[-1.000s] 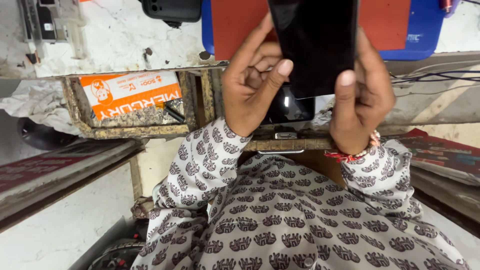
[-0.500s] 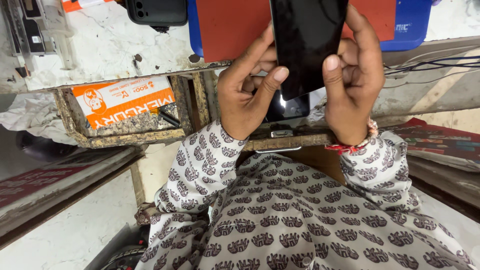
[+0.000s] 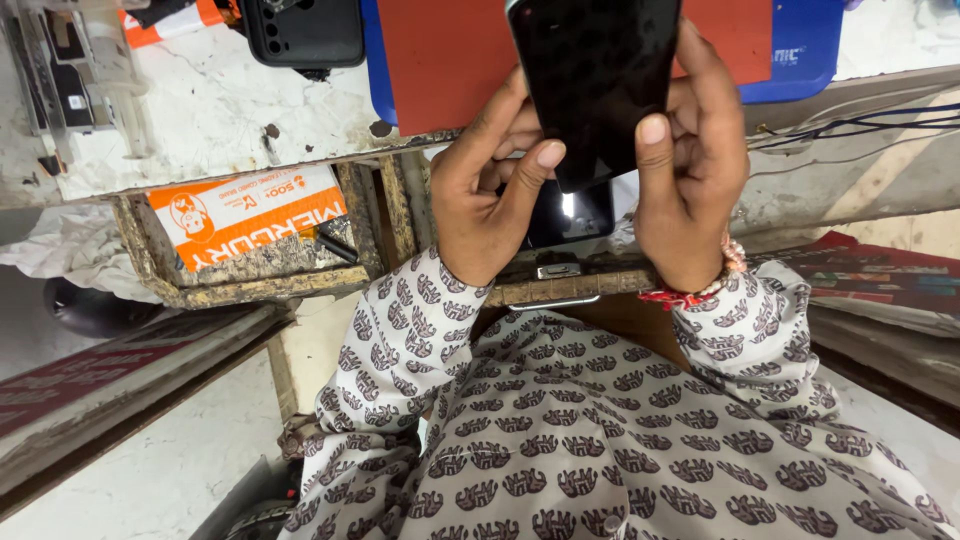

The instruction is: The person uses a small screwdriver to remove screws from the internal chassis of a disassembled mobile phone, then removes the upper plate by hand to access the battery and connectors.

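Above the marble worktop, both hands grip a black phone.

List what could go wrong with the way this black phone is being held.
1. The black phone is pinched only along its edges by the left hand and right hand, above the bench edge; a slip could drop it.
2. Both thumbs press its glossy face, which may smudge.

Red mat on blue tray on the white worktop, black device beside it, orange-white packet in open drawer, cables at right.
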